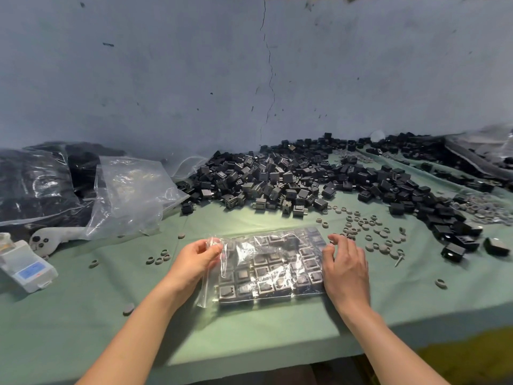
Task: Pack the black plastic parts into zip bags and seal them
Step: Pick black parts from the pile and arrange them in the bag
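A clear zip bag (266, 266) lies flat on the green table cloth (249, 334), filled with rows of square black plastic parts. My left hand (194, 259) pinches the bag's open zip edge at its far left corner. My right hand (344, 266) rests against the bag's right side, fingers loosely bent and touching the plastic. A big heap of loose black parts (291, 179) lies behind the bag and stretches to the right.
Empty clear bags (130, 195) and filled bags of black parts (36, 184) sit at the left. A white box (26, 266) stands at the left edge. Small grey rings (372, 232) and a screw (399, 259) are scattered to the right. The wall rises close behind.
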Tool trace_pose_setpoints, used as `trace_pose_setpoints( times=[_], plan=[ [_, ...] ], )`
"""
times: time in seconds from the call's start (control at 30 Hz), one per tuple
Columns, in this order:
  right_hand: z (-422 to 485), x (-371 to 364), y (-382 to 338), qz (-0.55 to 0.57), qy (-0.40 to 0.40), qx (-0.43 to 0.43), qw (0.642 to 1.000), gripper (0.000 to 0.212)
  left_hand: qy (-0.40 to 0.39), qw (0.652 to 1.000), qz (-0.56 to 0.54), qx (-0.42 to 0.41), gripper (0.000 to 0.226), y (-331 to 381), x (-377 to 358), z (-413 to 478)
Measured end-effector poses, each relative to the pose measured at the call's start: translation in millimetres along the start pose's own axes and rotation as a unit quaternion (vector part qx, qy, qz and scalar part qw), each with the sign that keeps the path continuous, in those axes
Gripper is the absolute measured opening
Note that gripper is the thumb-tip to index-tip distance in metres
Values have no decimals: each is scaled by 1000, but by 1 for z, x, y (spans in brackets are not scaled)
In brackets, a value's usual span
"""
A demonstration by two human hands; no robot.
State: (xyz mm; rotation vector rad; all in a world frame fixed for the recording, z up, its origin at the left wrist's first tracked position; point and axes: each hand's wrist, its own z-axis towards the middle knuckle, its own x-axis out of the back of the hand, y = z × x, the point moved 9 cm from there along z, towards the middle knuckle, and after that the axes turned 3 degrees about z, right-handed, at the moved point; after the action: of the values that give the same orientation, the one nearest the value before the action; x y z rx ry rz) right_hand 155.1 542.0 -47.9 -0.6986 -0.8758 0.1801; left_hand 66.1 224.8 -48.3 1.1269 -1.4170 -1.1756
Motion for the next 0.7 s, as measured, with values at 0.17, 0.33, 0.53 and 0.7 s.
trace_pose_setpoints(
  times=[0.17, 0.33, 0.53, 0.7],
  plan=[
    [1, 1, 0, 0, 4, 1, 1000, 37, 25, 997, -64, 44, 9, -5, -1, -2],
    [1, 2, -1, 2, 8, 2, 1000, 36, 18, 983, -170, 66, 16, -5, -3, -6],
    [0, 1, -1, 0, 5, 6, 1000, 35, 15, 985, -156, 71, 18, -3, -3, -3],
    [1, 1, -2, 1, 7, 9, 1000, 34, 7, 983, -169, 75, 17, -4, -1, 0]
  ],
)
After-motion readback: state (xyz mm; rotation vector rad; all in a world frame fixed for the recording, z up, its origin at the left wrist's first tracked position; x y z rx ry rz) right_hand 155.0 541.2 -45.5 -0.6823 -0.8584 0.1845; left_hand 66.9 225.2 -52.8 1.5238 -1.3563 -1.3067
